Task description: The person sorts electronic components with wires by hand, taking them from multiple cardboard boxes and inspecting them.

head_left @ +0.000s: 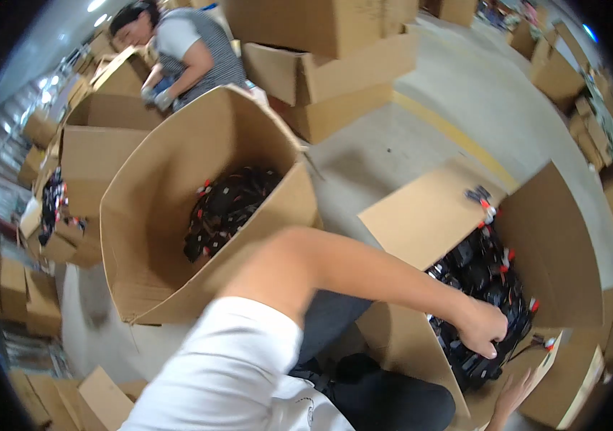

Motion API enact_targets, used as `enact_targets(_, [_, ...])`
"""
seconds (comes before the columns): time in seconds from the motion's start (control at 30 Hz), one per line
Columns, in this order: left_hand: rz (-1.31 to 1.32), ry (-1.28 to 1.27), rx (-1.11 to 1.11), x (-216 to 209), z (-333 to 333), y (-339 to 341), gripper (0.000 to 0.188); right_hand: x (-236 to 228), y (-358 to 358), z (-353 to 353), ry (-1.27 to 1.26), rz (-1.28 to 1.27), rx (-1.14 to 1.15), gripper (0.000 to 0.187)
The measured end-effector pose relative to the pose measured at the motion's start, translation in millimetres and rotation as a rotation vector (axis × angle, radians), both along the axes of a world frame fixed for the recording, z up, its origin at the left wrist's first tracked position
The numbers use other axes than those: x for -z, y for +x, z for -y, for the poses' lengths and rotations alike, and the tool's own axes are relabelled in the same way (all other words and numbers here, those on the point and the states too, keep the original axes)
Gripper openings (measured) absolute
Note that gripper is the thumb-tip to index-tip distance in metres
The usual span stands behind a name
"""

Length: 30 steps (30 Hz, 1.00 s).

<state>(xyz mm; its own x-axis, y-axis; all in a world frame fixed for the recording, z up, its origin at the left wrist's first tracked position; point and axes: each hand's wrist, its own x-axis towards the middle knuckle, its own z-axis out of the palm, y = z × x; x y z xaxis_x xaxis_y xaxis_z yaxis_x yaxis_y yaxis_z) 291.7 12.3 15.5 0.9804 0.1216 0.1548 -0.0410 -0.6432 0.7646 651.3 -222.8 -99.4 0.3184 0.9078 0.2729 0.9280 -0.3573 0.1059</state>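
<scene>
My left arm reaches across to an open cardboard box (421, 348) at the right. Above the black cable bundles (475, 269) inside it, my left hand (482, 329) is closed with its fingers curled; what they grip, if anything, is hidden. Shiny wrapping covers some bundles, and red and white connectors show along their edge. By the near right flap of this box (545, 363) is my right hand (515, 396), fingers stretched out along the cardboard and only partly in view. A connector on a thin cable (540, 343) hangs by that flap.
A large open carton (130, 244) at centre left holds more black cable bundles (231, 205). Behind it a person in grey gloves (202, 57) bends over another box. Stacked cartons (353, 79) stand at the back, beside a yellow floor line (457, 136).
</scene>
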Motion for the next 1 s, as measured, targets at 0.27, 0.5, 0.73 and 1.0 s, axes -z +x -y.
enact_targets(0.27, [0.336, -0.382, -1.225, -46.4, -89.3, -467.5, 0.032, -38.9, -70.6, 1.9, -0.037, 0.003, -0.035, 0.055])
enact_targets(0.5, [-0.298, 0.053, -1.517, 206.8, -69.4, -649.9, 0.018, -52.6, -121.1, -30.8, -0.408, -0.308, 0.086, 0.056])
enact_targets(0.73, [-0.999, 0.758, -1.149, 296.9, -112.1, -623.2, 0.045, -73.2, -137.8, -47.6, -0.542, -0.343, 0.018, 0.065])
enact_targets(1.0, [-1.194, 0.974, -0.723, 333.9, -156.8, -629.1, 0.035, -113.6, -208.8, -50.6, -0.650, -0.276, 0.009, 0.057])
